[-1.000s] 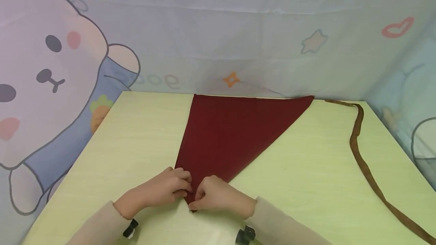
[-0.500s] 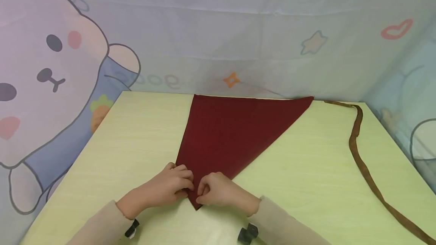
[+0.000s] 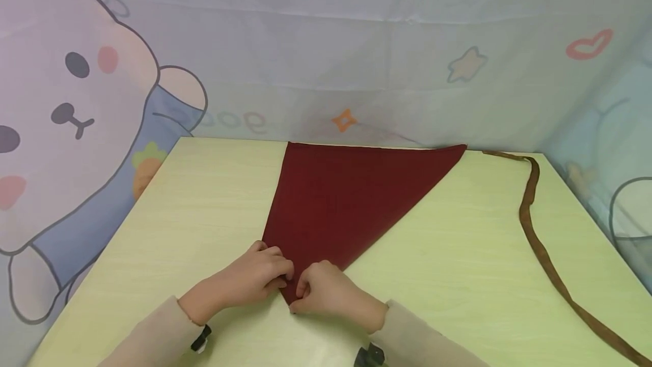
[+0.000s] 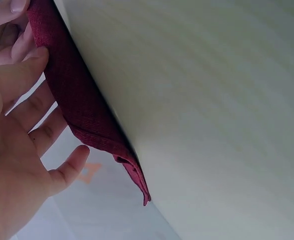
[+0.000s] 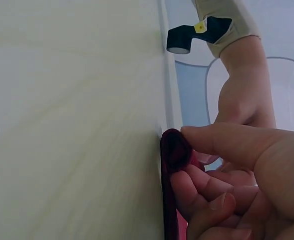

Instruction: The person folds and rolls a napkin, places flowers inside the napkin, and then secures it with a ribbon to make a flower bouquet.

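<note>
A dark red cloth (image 3: 336, 203) lies on the table in a roughly triangular shape, its narrow corner towards me. My left hand (image 3: 249, 276) holds the cloth's left edge just above that corner, with the fingers bent over it. Across from it, my right hand (image 3: 333, 293) pinches the cloth at the corner between thumb and fingers. In the right wrist view a small roll of cloth (image 5: 175, 150) shows at the right thumb's tip. The left wrist view shows the cloth's rolled edge (image 4: 82, 100) along the left hand (image 4: 22, 165); some fingertips are hidden.
A long brown strip (image 3: 540, 248) winds down the right side of the pale table (image 3: 204, 203). A printed cartoon curtain (image 3: 305, 44) hangs behind the table's far edge. Small black cameras (image 3: 369, 354) sit at both sleeves.
My right thumb draws back a little from the cloth's corner tip, then comes down to it again. The left hand shifts slightly right, keeping to the cloth's edge. The brown strip stays put.
</note>
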Action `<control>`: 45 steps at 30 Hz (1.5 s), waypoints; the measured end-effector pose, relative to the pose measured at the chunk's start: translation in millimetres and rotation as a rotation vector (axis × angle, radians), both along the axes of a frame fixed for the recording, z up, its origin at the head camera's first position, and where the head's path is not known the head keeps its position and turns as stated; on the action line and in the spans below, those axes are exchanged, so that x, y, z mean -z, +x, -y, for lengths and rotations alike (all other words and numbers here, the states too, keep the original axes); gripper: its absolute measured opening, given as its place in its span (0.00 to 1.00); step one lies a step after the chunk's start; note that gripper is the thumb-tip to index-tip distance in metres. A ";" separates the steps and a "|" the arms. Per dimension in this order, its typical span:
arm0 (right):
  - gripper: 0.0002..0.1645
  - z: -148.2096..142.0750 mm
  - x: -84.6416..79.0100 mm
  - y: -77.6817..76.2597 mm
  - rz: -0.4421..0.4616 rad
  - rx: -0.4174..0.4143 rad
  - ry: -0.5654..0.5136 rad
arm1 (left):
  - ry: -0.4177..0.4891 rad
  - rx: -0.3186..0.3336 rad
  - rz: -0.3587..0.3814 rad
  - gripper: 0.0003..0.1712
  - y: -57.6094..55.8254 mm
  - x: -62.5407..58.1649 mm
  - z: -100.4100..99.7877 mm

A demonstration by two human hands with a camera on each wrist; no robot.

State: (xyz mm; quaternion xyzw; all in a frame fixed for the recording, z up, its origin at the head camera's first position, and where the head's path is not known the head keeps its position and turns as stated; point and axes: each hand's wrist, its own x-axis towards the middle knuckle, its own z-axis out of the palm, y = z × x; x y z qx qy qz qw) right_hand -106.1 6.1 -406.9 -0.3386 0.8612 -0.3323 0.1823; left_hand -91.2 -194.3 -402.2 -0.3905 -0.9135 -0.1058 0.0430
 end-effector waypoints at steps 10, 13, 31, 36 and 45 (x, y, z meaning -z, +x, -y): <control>0.02 -3.9 -1.7 -5.4 0.043 0.014 0.003 | -0.035 -0.005 0.007 0.09 -0.1 -1.4 2.2; 0.02 -5.3 -1.8 -6.6 0.068 0.015 -0.003 | -0.050 0.002 -0.008 0.11 -0.5 -1.3 1.1; 0.06 -7.1 -6.8 -6.8 -0.005 0.001 0.002 | -0.051 -0.027 0.031 0.07 -9.4 -2.1 -2.9; 0.10 -5.0 -5.7 -4.7 -0.067 0.020 0.036 | -0.039 -0.036 0.052 0.07 -10.5 -4.3 -5.6; 0.04 -13.3 -0.3 -14.0 -0.009 0.048 0.006 | -0.079 0.003 -0.031 0.08 -12.5 -3.6 -6.4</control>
